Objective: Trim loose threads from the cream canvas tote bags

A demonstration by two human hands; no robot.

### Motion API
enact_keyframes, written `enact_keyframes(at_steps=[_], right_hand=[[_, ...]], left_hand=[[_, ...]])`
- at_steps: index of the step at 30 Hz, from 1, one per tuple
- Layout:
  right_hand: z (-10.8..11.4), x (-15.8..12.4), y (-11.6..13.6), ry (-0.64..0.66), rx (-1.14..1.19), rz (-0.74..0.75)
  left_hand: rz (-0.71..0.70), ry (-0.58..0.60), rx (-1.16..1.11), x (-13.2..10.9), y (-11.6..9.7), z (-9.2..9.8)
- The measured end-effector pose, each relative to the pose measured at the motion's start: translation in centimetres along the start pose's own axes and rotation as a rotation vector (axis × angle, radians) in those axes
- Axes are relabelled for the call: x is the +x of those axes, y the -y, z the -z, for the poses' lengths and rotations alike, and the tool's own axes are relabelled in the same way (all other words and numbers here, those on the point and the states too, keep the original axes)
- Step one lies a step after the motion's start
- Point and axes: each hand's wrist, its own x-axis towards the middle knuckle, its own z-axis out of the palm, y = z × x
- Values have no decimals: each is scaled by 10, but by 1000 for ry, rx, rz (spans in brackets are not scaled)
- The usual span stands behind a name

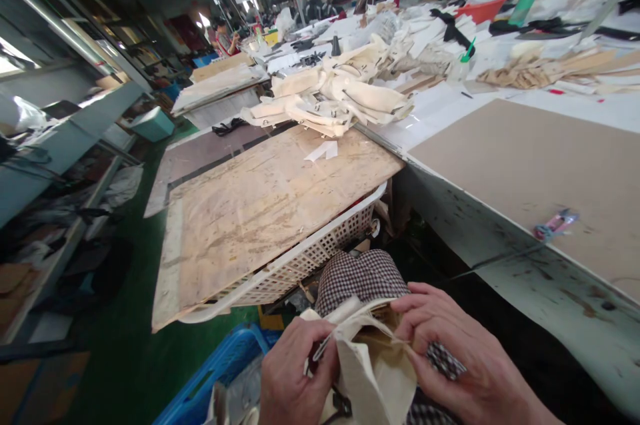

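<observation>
A cream fabric piece (380,372), which looks like a partly sewn bag, hangs between my hands above my lap. My left hand (297,368) pinches its folded edge between thumb and fingers. On the other side, my right hand (450,345) grips the opposite edge, thumb below and fingers on top. The fabric's opening faces up, showing a yellowish inside. Below it lies the checked cloth (360,278) over my legs. The lower part of the fabric runs out of the picture.
A blue basket (215,372) stands at lower left. Ahead, a worn board (270,212) rests on a white plastic basket (300,265). Several similar cream pieces (340,88) are heaped beyond it. At right, a table carries a brown sheet (530,165) and a small cutter-like tool (556,224).
</observation>
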Motion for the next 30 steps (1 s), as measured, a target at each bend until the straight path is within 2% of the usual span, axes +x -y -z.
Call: enact_keyframes(at_steps=[4, 8, 16, 21, 26, 30], right_hand=[[2, -1, 0, 28, -24, 4], [-1, -4, -2, 42, 50, -31], [5, -5, 0, 196, 142, -244], [-3, -5, 2, 141, 1, -234], [-13, -2, 6, 12, -165, -211], [-13, 1, 6, 1, -304, -189]], left_hand=[[20, 27, 7, -1, 1, -1], [-2, 65, 3, 0, 0, 0], [-2, 74, -5, 3, 2, -2], [-38, 72, -30, 3, 1, -3], [-69, 45, -31, 1, -1, -2], [-91, 56, -27, -2, 0, -1]])
